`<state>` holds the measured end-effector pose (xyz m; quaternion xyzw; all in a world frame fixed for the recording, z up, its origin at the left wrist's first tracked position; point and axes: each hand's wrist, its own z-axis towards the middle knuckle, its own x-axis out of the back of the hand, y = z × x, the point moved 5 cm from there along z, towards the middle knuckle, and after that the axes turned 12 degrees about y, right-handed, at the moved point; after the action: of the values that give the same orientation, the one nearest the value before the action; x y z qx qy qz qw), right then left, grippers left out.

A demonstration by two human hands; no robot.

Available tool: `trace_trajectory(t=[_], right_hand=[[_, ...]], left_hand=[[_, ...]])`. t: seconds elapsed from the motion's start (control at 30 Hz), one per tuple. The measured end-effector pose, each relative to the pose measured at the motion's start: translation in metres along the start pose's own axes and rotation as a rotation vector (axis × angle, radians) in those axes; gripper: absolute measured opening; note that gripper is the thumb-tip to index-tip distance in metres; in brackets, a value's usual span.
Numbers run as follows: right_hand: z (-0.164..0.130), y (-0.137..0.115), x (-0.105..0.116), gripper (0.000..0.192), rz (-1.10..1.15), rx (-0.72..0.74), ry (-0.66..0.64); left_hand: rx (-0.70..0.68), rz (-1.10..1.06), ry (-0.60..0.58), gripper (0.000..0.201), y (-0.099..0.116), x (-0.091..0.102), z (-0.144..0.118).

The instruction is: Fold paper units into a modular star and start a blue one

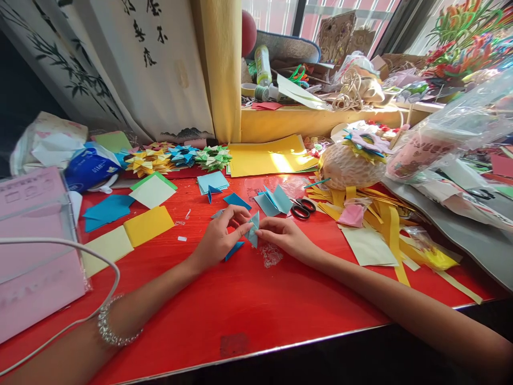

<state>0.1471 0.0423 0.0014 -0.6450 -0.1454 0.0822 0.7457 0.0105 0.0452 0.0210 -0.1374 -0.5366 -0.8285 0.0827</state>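
A small light-blue folded paper piece is pinched between both hands above the red table. My left hand grips its left side with thumb and fingers, while my right hand holds its right edge by the fingertips. Close around them lie darker blue folded pieces, one behind and another partly under my left hand. Just beyond my right hand, light-blue folded papers stand half open beside black-handled scissors.
Loose coloured paper squares lie to the left, near a pink folder and a white cable. Finished-looking paper rings line the back beside yellow sheets. Yellow strips and a bagged cup crowd the right.
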Motion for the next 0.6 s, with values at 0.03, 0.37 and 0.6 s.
trace_trajectory(t=[0.03, 0.37, 0.6], right_hand=[[0.0, -0.001, -0.001, 0.023, 0.002, -0.006, -0.024], [-0.003, 0.001, 0.005, 0.025, 0.071, -0.106, -0.017], [-0.003, -0.003, 0.006, 0.025, 0.036, -0.034, -0.042]], left_hand=[[-0.033, 0.024, 0.031, 0.012, 0.001, 0.002, -0.001], [-0.522, 0.351, -0.009, 0.026, 0.02, -0.002, -0.007], [-0.447, 0.296, -0.115, 0.023, 0.017, -0.005, -0.006]])
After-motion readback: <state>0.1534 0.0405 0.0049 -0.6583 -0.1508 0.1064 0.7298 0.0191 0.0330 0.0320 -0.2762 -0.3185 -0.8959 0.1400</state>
